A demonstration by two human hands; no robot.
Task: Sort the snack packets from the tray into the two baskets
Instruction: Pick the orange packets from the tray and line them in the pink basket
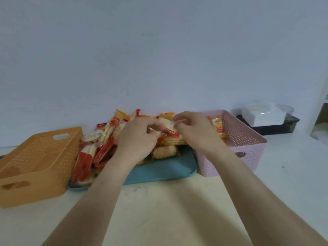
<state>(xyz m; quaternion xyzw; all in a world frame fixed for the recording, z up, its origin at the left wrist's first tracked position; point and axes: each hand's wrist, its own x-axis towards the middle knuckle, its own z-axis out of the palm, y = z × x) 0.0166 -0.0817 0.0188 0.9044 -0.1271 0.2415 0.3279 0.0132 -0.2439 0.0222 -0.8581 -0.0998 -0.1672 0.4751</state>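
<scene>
A blue tray (159, 172) in the middle of the white table carries a heap of snack packets (99, 146), red-and-white and orange-and-yellow. An orange basket (40, 167) stands to its left, with a red packet showing dimly through its near wall. A pink basket (243, 139) stands to the tray's right with orange-yellow packets (218, 124) inside. My left hand (136, 141) and my right hand (195, 130) are both over the heap. Their fingers curl around a red-and-white packet (168, 132) between them. The image is blurred there.
At the back right a white box (262, 116) lies on a black tray (276, 128). A white shelf unit edge (321, 110) stands at the far right. A plain wall rises directly behind the tray. Bare table surface (168, 210) lies in front of the tray.
</scene>
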